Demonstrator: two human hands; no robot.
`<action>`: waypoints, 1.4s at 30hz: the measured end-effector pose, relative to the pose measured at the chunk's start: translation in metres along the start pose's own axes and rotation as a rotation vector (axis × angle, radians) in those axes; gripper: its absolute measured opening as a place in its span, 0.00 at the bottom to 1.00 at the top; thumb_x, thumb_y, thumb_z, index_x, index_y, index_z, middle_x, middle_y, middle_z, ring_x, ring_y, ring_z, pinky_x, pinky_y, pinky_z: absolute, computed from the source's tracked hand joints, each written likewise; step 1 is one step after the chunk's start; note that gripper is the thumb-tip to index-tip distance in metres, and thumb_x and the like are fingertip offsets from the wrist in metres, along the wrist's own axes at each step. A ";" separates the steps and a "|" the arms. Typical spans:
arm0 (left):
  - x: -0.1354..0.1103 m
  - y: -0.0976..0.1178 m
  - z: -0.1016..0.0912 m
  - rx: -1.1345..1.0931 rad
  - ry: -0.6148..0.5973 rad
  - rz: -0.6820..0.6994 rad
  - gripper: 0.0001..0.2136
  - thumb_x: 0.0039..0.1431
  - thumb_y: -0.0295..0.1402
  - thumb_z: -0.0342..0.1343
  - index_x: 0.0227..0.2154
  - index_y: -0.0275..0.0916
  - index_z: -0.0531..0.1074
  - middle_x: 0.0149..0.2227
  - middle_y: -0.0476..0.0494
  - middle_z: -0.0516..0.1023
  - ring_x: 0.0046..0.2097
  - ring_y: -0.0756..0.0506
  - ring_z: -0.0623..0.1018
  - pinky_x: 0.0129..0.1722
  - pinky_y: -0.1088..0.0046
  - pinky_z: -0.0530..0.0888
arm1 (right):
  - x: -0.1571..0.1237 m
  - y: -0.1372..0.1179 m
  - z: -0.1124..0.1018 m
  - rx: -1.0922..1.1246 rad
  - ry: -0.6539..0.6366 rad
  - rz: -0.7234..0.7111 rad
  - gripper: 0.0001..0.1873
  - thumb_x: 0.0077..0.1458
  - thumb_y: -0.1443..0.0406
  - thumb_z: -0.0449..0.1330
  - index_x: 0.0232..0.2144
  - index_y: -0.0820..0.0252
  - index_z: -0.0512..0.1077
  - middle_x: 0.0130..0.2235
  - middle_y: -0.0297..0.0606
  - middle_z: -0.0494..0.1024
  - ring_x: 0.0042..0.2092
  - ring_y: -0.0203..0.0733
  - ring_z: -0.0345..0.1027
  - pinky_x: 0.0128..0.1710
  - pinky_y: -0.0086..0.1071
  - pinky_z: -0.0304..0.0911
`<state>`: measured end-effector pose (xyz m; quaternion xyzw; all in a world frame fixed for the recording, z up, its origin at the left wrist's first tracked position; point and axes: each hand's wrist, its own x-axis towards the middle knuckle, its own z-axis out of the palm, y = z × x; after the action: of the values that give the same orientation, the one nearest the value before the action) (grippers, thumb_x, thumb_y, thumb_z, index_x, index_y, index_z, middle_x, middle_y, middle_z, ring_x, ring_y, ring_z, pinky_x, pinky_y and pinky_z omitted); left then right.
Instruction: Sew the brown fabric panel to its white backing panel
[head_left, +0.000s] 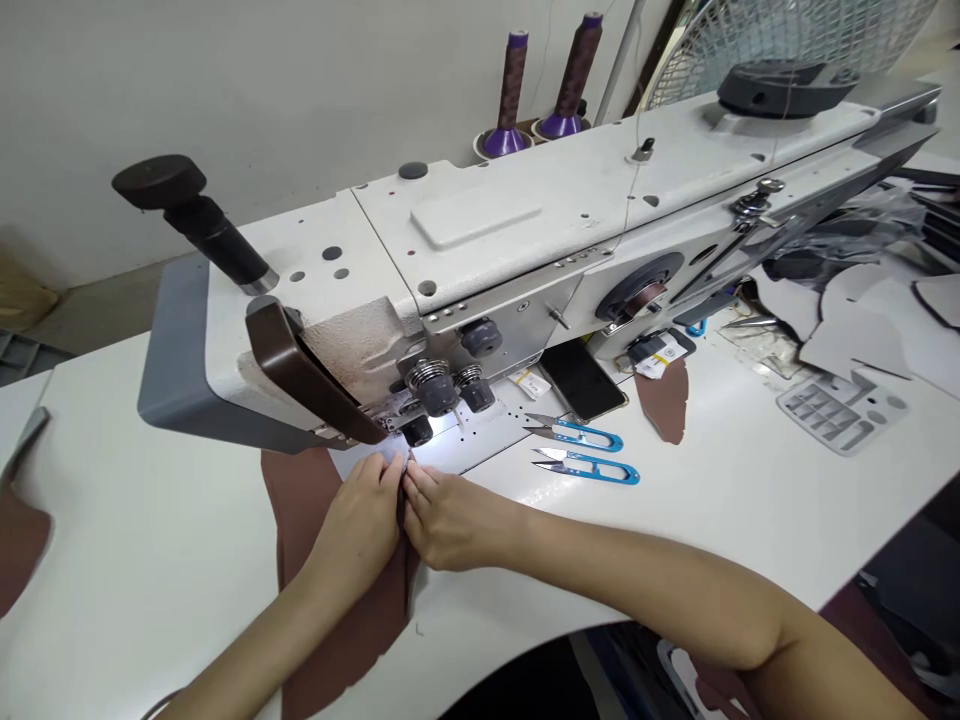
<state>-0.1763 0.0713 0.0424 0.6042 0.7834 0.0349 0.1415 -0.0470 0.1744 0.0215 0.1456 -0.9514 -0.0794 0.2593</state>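
A large brown leather-like piece [337,640] lies on the white table under the head of a sewing machine [480,230]. My left hand [366,510] presses on the piece just in front of the lit needle area, fingers bent toward the edge. Close against it, my right hand [442,515] pinches the piece's right edge with its fingers together. The fingertips of both hands nearly meet. The needle itself is hidden behind the machine's brown guard [311,370].
Right of my hands lie two blue thread snips [592,468], a black phone [581,380] and a small brown piece [664,400]. Two thread cones [511,90] stand behind the machine. Cut grey pieces [855,315] are at the right, another brown piece [19,545] far left.
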 end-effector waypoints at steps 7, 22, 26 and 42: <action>0.010 0.006 -0.005 0.068 -0.050 -0.006 0.16 0.59 0.17 0.41 0.47 0.29 0.67 0.40 0.38 0.66 0.41 0.43 0.65 0.46 0.61 0.68 | -0.002 0.002 -0.001 0.019 -0.017 -0.040 0.12 0.55 0.72 0.51 0.34 0.77 0.72 0.39 0.65 0.76 0.42 0.57 0.73 0.45 0.50 0.64; 0.008 -0.003 -0.009 0.027 0.050 -0.057 0.19 0.61 0.21 0.44 0.54 0.30 0.67 0.40 0.36 0.68 0.43 0.40 0.67 0.44 0.58 0.70 | -0.006 -0.005 0.002 0.030 0.062 0.030 0.11 0.53 0.73 0.52 0.33 0.78 0.73 0.39 0.62 0.77 0.43 0.59 0.73 0.40 0.47 0.68; -0.003 -0.011 -0.003 -0.045 0.135 0.072 0.19 0.60 0.17 0.39 0.49 0.26 0.69 0.36 0.38 0.66 0.39 0.42 0.65 0.43 0.61 0.69 | -0.008 -0.012 -0.002 -0.002 0.064 0.029 0.11 0.52 0.74 0.52 0.34 0.80 0.73 0.39 0.64 0.76 0.44 0.62 0.72 0.38 0.48 0.69; 0.020 0.003 -0.010 -0.108 0.140 0.050 0.11 0.58 0.17 0.47 0.41 0.29 0.69 0.41 0.38 0.68 0.42 0.44 0.67 0.44 0.65 0.69 | 0.006 -0.002 0.014 -0.041 0.042 0.087 0.15 0.54 0.75 0.48 0.36 0.84 0.72 0.39 0.67 0.75 0.43 0.58 0.72 0.45 0.53 0.66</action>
<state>-0.1802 0.0923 0.0489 0.6109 0.7732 0.1226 0.1180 -0.0587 0.1718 0.0117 0.1002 -0.9494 -0.0846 0.2852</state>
